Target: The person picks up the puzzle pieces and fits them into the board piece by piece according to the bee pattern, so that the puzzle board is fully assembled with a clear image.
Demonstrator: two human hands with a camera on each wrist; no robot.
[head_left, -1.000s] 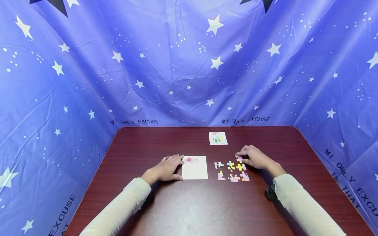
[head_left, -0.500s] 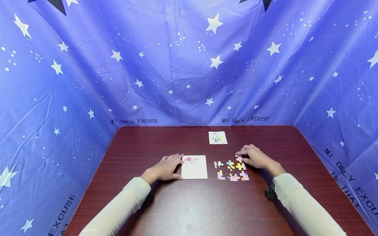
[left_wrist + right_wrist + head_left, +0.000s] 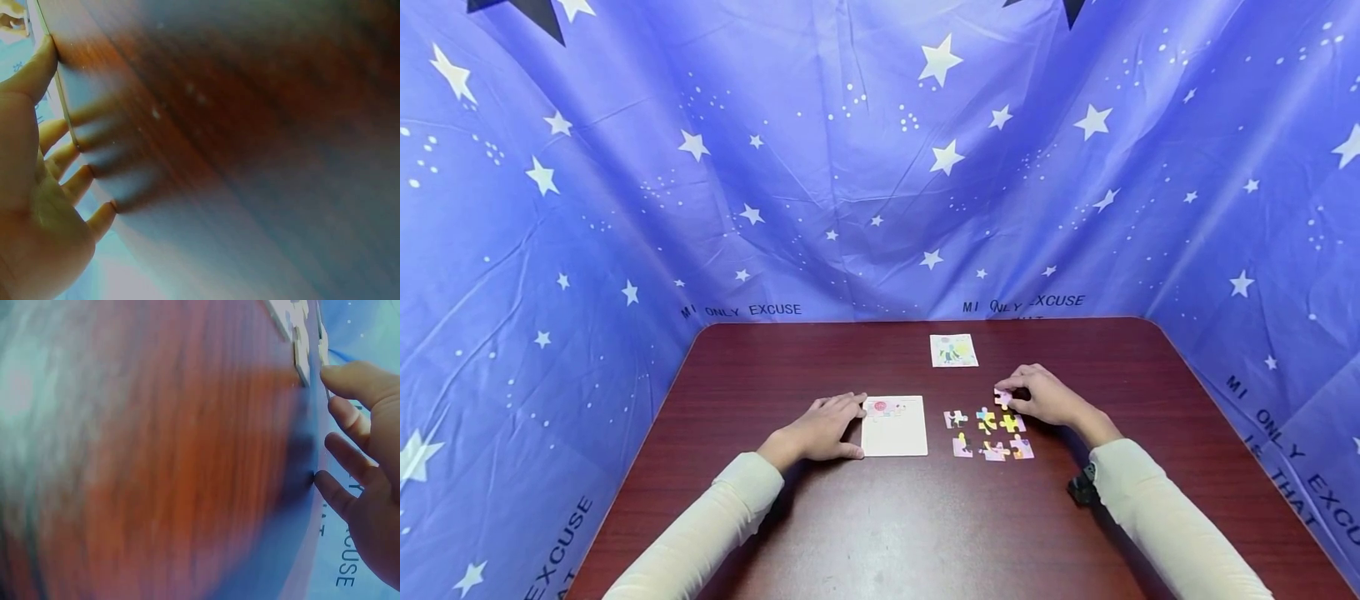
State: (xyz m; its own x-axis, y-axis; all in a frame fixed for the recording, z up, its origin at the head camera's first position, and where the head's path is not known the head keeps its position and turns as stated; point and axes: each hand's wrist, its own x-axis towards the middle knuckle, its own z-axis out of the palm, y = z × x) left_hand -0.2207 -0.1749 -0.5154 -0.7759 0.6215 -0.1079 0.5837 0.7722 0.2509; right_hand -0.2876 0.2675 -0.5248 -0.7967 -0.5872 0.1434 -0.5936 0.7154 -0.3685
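A white square puzzle board [image 3: 895, 437] lies flat on the table, with a pink picture strip [image 3: 886, 407] bearing a red circle along its upper part. My left hand [image 3: 822, 428] rests at the board's left side, thumb near the lower corner and fingertips by the upper one. In the left wrist view, the thumb [image 3: 39, 70] touches the board's edge. My right hand [image 3: 1047, 397] pinches a pink jigsaw piece [image 3: 1002, 397] between thumb and fingertips, just behind the loose pieces. Several more jigsaw pieces [image 3: 987, 420] lie loosely grouped right of the board.
A small square picture card [image 3: 954, 351] lies farther back on the dark red wooden table [image 3: 880, 525]. Blue star-printed curtains [image 3: 880, 167] close in the back and sides. A black device [image 3: 1082, 487] sits at the right wrist.
My right hand has shifted slightly left and back with the pink jigsaw piece, which now stands farther from the yellow piece below it. The left hand and board keep their place.
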